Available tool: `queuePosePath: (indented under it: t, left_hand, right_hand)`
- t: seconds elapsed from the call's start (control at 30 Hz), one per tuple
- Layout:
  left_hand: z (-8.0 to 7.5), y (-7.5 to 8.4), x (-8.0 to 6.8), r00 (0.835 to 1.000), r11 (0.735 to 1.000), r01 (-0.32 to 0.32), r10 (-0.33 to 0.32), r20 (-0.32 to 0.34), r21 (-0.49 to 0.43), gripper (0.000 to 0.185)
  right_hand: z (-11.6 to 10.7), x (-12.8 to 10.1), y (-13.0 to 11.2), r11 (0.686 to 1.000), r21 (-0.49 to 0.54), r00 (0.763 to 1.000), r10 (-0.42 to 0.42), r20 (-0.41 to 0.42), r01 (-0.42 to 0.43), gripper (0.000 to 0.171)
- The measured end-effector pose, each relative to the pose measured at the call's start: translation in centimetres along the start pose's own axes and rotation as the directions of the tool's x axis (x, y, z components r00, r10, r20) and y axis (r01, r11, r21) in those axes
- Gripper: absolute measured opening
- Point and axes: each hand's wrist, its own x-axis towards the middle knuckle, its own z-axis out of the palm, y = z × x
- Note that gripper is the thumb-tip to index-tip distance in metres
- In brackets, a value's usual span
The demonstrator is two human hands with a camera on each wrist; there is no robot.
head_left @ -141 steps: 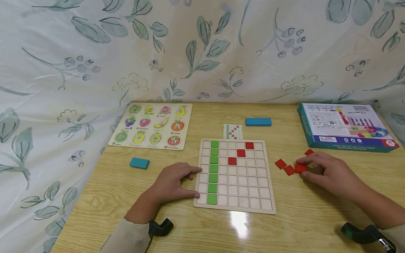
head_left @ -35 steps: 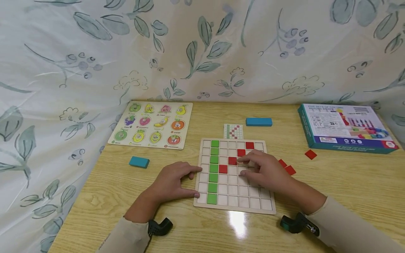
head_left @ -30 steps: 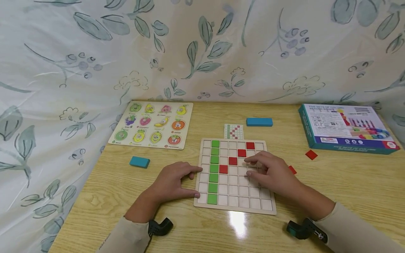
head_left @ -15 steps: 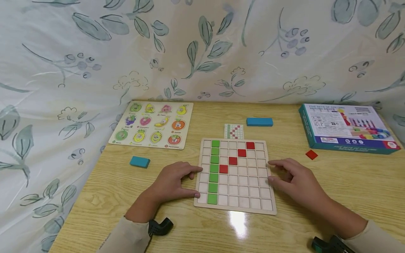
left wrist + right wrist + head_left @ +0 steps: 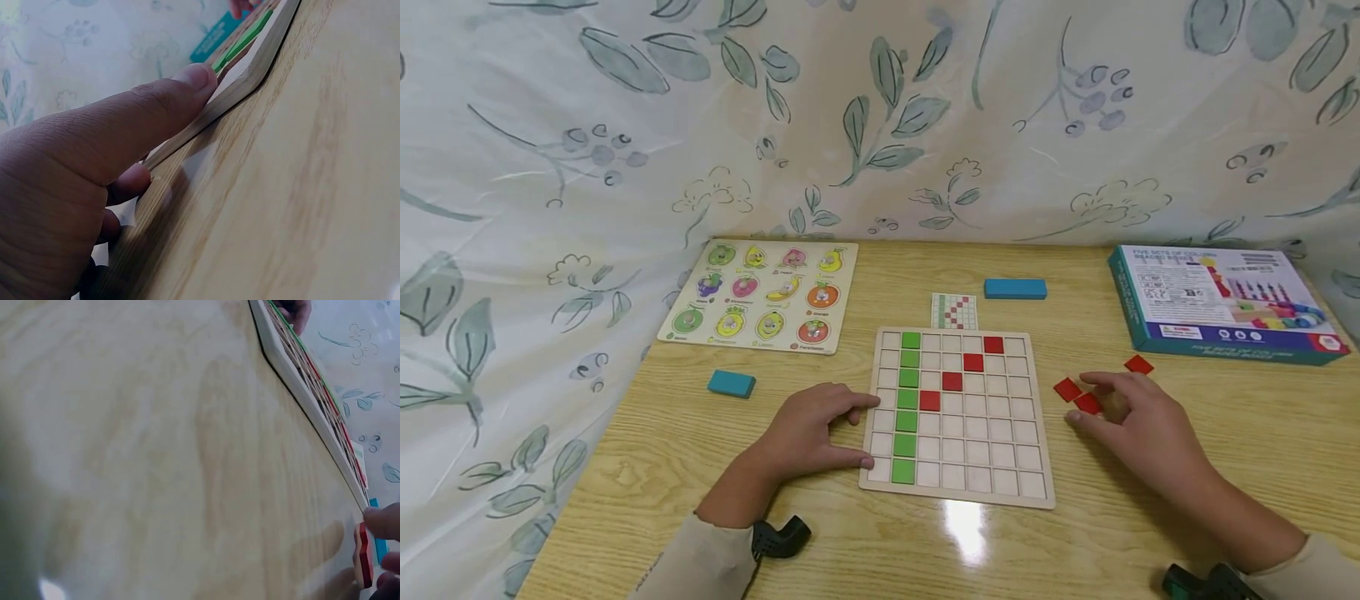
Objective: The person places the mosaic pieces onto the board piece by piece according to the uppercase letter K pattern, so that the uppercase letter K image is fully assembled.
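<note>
A red tile (image 5: 1087, 403) is being pinched between thumb and fingertips of the right hand (image 5: 1131, 425) on the wooden table (image 5: 1225, 433), just right of the grid board (image 5: 958, 417); in the right wrist view the same tile (image 5: 363, 555) is being tipped up on its edge — barely off the wood. Two more loose red tiles, one (image 5: 1066, 389) just beside the pinched one and another (image 5: 1138, 364) near the boxed toy (image 5: 1221, 302), are lying flat. On the board, a green column (image 5: 908, 406) is filled and a red diagonal (image 5: 962, 372) is being built down toward it. The board's near-left edge is being steadied by the left hand (image 5: 808, 433), thumb (image 5: 156, 106) pressed flat against the rim, fingers loosely spread. The thin tile could be dropped from so shallow a pinch, or the neighbouring tile nudged away; a bumped board could also be shifted, and the seated tiles unsettled.
</note>
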Motion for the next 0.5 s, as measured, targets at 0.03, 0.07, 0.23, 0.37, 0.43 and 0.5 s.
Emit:
queuePosePath:
  t: [0.03, 0.07, 0.23, 0.37, 0.43, 0.5]
  left_hand:
    - [0.01, 0.00, -0.01, 1.000, 1.000, 0.001, -0.001, 0.001, -0.002, 0.068]
    - [0.03, 0.00, -0.01, 1.000, 1.000, 0.002, -0.002, 0.001, -0.002, 0.068]
    - [0.08, -0.02, -0.02, 1.000, 1.000, -0.002, 0.002, -0.001, 0.000, 0.068]
    - [0.08, -0.02, 0.00, 1.000, 1.000, -0.004, 0.004, -0.001, 0.000, 0.068]
    - [0.05, 0.02, 0.01, 1.000, 1.000, -0.002, 0.002, 0.000, -0.002, 0.068]
    - [0.03, 0.04, 0.00, 1.000, 1.000, 0.001, -0.001, 0.002, -0.003, 0.068]
  right_hand:
    - [-0.03, 0.08, 0.09, 1.000, -0.001, 1.000, 0.012, 0.010, -0.012, 0.063]
    - [-0.06, 0.16, 0.19, 1.000, -0.003, 1.000, 0.020, 0.020, -0.020, 0.062]
    - [-0.26, 0.32, 0.61, 0.998, 0.000, 0.997, 0.057, 0.049, -0.057, 0.055]
    - [-0.42, 0.37, 0.89, 0.997, 0.020, 0.995, 0.074, 0.061, -0.075, 0.047]
    - [-0.51, 0.40, 0.91, 0.996, 0.027, 0.994, 0.081, 0.071, -0.083, 0.044]
    - [-0.65, 0.38, 0.86, 0.995, 0.028, 0.992, 0.094, 0.087, -0.097, 0.043]
